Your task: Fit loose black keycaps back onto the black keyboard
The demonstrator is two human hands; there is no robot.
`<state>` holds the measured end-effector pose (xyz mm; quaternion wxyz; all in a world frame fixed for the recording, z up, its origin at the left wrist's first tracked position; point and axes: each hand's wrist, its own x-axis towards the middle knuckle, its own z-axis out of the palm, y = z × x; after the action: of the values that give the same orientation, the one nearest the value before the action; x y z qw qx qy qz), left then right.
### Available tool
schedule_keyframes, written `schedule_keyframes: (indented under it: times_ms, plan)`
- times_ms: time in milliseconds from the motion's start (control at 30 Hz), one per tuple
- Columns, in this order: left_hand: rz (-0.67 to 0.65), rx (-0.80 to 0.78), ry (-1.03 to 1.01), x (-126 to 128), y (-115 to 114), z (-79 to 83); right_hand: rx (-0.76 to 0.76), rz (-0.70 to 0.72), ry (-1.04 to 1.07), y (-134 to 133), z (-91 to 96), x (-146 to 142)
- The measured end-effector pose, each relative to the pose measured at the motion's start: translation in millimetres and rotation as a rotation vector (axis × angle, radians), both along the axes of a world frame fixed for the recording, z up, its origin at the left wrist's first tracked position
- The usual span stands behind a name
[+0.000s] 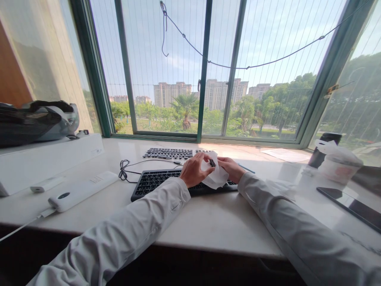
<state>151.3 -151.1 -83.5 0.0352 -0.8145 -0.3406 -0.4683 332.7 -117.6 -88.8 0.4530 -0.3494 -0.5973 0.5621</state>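
Observation:
My left hand (194, 170) and my right hand (231, 168) meet above the near black keyboard (154, 180), both gripping a white tissue (216, 176). A small dark piece (212, 162), perhaps a keycap, shows in the tissue between the fingers. A second black keyboard (168, 153) lies just behind, closer to the window. Both arms wear white sleeves.
A black cable (124, 171) coils left of the keyboards. A white power bank (80, 191) and a small white device (44, 184) lie at the left by a white box (44, 159) with a helmet (38, 121). At the right stand a bagged cup (337, 165), a dark bottle (323, 151) and a tablet (351, 206).

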Motion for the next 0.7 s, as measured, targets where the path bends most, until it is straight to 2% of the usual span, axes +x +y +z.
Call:
schedule_keyframes:
  times_ms: [100,200,267,333,467,500,567,700]
  plan:
    - [0.008,0.009,-0.022,0,-3,1.7,0.006,-0.053,-0.013,2,2.3,3]
    - [0.022,0.003,-0.042,-1,-4,1.9,0.015,-0.173,-0.013,8,7.6,12]
    - [0.027,-0.009,-0.044,-1,-3,1.5,0.039,-0.294,-0.036,13,12.7,24]
    - [0.024,-0.026,-0.045,-2,-2,1.4,0.101,-0.475,-0.123,18,18.6,41]
    - [0.005,-0.037,-0.042,-2,-3,3.3,0.307,-0.974,-0.605,25,29.4,84]
    - [0.002,-0.034,-0.041,-2,-4,4.0,0.346,-1.054,-0.728,25,30.9,94]
    - [-0.003,-0.027,-0.042,-2,-5,5.1,0.350,-1.148,-0.899,26,31.4,110]
    - [-0.031,-0.003,-0.044,-2,-6,6.2,0.218,-1.130,-1.073,31,23.8,125]
